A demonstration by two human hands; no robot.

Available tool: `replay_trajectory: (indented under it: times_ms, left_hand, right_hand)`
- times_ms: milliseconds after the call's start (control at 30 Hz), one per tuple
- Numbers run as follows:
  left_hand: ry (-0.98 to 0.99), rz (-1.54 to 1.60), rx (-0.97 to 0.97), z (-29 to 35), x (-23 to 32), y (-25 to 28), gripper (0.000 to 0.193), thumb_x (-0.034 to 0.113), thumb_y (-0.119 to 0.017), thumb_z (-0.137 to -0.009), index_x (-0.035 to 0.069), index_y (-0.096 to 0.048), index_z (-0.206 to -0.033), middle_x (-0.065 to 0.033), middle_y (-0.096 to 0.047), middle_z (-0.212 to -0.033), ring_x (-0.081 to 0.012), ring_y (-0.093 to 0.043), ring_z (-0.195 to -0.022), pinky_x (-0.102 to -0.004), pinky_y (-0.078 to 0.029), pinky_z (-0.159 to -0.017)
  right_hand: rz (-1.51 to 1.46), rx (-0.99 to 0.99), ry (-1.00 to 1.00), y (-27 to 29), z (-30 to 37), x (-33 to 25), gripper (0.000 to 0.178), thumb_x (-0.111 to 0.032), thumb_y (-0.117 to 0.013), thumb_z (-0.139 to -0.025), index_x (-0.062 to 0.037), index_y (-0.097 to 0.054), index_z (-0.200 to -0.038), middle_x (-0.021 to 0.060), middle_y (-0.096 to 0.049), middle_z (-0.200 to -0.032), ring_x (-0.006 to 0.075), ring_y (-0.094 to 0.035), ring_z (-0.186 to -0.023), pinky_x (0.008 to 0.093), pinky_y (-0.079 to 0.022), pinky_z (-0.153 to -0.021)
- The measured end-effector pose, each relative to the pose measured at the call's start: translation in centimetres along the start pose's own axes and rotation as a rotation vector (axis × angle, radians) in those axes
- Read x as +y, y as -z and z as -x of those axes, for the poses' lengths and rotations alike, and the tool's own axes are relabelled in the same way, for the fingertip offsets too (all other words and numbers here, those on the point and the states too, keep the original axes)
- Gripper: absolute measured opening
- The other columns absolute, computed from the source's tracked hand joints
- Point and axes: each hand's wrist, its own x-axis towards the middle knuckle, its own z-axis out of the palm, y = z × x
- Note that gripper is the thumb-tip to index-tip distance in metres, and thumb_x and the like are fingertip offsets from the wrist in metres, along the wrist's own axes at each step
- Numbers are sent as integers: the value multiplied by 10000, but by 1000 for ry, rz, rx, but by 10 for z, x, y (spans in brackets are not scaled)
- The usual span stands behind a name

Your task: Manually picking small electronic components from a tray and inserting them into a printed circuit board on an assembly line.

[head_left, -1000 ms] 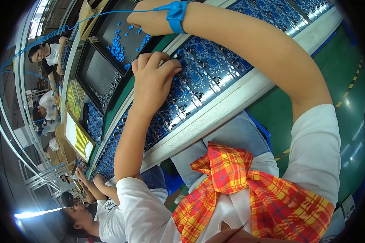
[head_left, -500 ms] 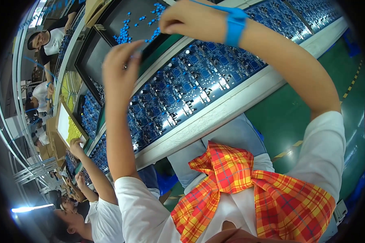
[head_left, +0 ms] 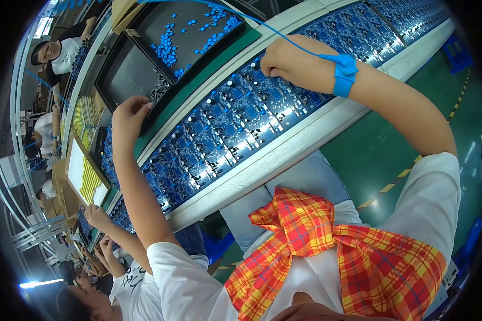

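My left hand [head_left: 128, 116] is at the near corner of a black tray [head_left: 124, 69], beside a small heap of dark and silvery parts [head_left: 159, 88]. Its thumb and fingertips are pinched together; anything between them is too small to make out. Over the row of blue circuit boards [head_left: 225, 128] my right hand [head_left: 294, 61] is bent down with curled fingers, its fingertips close to a board's surface. What it pinches is hidden. A blue wrist strap [head_left: 344, 79] with a cord is around my right wrist.
A second black tray [head_left: 185, 44] holds many small blue components [head_left: 166, 51]. The pale rail [head_left: 284, 147] edges the boards on my side. Left of me, a co-worker's hand [head_left: 97, 216] is near a box with yellow strips [head_left: 91, 179]. Another person [head_left: 64, 56] works across the line.
My right hand has moved from over the blue components down to the circuit boards. My left hand has shifted left and toward me, to the heap of dark parts.
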Motion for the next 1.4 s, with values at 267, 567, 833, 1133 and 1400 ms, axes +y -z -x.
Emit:
replay_trajectory:
  times_ms: [267,567,833,1133,1400]
  left_hand:
    - [-89,-160,234,7,2,-8,216,187,-667,-913,17,-696,-1042,-97,-693,-860,-151,-644,-763,-284,-499,-707]
    - [-188,46,284,26,53,-15,197,154,-655,-921,10,-710,-1044,-75,-689,-923,-151,-644,-830,-262,-486,-762]
    - [-342,384,-173,43,134,-52,163,74,-689,-863,31,-738,-1012,-96,-691,-892,-172,-647,-831,-281,-494,-760]
    - [-221,511,-228,42,146,-71,169,60,-704,-837,28,-744,-998,-109,-691,-891,-206,-649,-822,-302,-499,-725]
    - [-686,49,-61,40,166,-87,108,105,-714,-810,91,-727,-917,-57,-637,-909,-250,-570,-910,-374,-411,-848]
  right_hand:
    - [25,-10,-15,-2,-3,-2,54,-82,-666,-843,-38,-672,-873,125,-669,-879,317,-640,-876,405,-524,-785]
    - [84,-59,-1,5,-3,-9,92,-78,-667,-841,-26,-683,-915,134,-674,-892,316,-646,-889,397,-529,-804]
    - [-72,241,196,44,-70,5,137,-92,-646,-782,-25,-730,-868,221,-684,-824,391,-660,-831,435,-520,-762]
    - [488,-31,-203,31,-128,-18,159,-93,-645,-798,-35,-750,-903,214,-702,-905,372,-679,-888,427,-537,-790]
    - [206,86,51,25,-129,14,191,-95,-631,-803,-17,-739,-940,220,-699,-960,370,-677,-931,414,-539,-819]
